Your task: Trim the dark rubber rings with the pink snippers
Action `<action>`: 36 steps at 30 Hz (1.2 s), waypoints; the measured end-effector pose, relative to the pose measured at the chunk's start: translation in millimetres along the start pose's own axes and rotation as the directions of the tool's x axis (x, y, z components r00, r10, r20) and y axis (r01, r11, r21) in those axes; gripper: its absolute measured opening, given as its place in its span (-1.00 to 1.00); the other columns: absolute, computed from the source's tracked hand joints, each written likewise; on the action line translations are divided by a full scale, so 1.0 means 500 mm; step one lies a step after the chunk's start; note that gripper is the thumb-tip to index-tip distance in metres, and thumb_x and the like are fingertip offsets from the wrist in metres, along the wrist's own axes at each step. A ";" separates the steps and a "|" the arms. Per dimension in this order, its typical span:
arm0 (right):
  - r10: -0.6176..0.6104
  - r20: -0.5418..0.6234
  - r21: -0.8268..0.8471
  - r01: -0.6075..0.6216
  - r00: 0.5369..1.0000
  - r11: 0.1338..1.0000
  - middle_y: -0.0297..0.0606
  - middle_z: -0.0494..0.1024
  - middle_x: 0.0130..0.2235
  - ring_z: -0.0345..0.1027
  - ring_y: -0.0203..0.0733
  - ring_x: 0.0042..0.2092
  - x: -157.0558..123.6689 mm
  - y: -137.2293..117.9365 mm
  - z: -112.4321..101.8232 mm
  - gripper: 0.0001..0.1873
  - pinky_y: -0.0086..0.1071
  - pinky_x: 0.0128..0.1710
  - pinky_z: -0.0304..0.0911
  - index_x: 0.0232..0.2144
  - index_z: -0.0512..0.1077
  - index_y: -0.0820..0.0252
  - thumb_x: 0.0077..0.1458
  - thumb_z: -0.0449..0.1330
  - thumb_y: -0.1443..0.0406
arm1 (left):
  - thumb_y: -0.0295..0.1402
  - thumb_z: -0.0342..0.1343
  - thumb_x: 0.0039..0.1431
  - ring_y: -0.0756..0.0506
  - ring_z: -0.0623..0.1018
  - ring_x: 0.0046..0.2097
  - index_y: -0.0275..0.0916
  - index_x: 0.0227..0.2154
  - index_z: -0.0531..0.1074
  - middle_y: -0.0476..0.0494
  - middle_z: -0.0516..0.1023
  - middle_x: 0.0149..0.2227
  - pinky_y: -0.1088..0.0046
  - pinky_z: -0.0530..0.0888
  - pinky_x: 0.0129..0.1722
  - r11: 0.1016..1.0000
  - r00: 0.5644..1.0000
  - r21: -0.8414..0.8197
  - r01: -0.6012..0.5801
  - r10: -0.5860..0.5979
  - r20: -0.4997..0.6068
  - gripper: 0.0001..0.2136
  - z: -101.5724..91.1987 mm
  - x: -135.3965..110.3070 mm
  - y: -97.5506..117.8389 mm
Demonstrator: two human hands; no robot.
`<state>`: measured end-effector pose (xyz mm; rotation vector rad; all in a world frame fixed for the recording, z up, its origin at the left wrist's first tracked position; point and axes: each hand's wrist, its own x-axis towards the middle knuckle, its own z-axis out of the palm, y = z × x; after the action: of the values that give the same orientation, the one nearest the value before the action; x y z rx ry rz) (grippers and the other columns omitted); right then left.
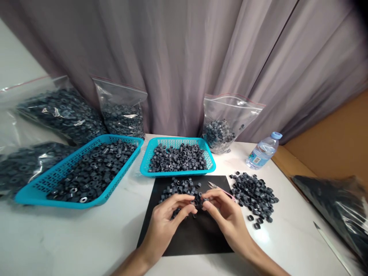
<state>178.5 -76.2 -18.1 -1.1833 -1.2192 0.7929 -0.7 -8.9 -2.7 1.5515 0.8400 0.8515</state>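
Seemingly the work was only partway through: the left hand (169,215) and right hand (225,214) pinched one small dark ring (198,202) between their fingertips over the black mat (189,237), a heap (179,188) lay behind them, and a loose pile (254,193) sat right of the mat.

Our white table (86,234) bears a black mat (195,237). Behind the mat sit two blue baskets (176,173); right of it, loose rings (253,193).
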 end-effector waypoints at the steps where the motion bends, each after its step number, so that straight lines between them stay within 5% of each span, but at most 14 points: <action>1: -0.011 -0.003 -0.015 0.011 1.000 1.000 -0.21 0.51 -0.17 0.43 -0.15 -0.13 -0.003 0.002 0.002 -0.83 -0.32 -0.10 0.40 -0.16 0.47 0.10 0.24 0.19 0.19 | -0.24 0.22 0.19 -0.11 0.65 -0.25 -0.16 -0.18 0.55 -0.07 0.67 -0.33 0.46 0.53 -0.19 1.000 1.000 -0.011 0.020 -0.020 0.004 -0.82 0.000 -0.001 0.001; 17: -0.134 0.004 -0.171 0.133 0.991 0.976 -0.20 0.49 -0.19 0.41 -0.17 -0.18 -0.014 -0.010 0.004 -0.84 -0.31 -0.19 0.42 -0.14 0.54 0.04 0.25 0.19 0.27 | -0.21 0.17 0.24 -0.07 0.61 -0.40 -0.23 -0.31 0.42 -0.19 0.70 -0.34 0.43 0.47 -0.31 0.954 0.990 -0.262 0.144 -0.140 0.034 -0.82 0.005 0.009 0.019; 28: -0.159 -0.077 -0.186 0.143 0.984 0.972 -0.18 0.54 -0.19 0.43 -0.08 -0.12 -0.019 -0.003 -0.005 -0.86 -0.28 -0.22 0.40 -0.19 0.49 0.07 0.17 0.28 0.26 | -0.24 0.18 0.24 -0.08 0.64 -0.19 -0.25 -0.28 0.40 -0.23 0.68 -0.24 0.49 0.43 -0.24 0.747 0.931 -0.555 0.365 -0.302 0.206 -0.82 0.015 0.003 0.017; 36: -0.185 -0.023 -0.209 0.176 0.982 0.962 -0.22 0.57 -0.17 0.43 -0.11 -0.14 -0.017 -0.011 -0.015 -0.84 -0.24 -0.14 0.39 -0.16 0.50 0.02 0.19 0.26 0.31 | -0.27 0.18 0.24 -0.10 0.65 -0.16 -0.25 -0.27 0.39 -0.23 0.68 -0.25 0.50 0.42 -0.24 0.700 0.916 -0.591 0.400 -0.321 0.240 -0.84 0.016 0.001 0.013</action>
<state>183.1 -87.6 -14.5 -1.2283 -1.3773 0.5111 7.0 -13.3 2.7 0.7875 0.6434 0.6432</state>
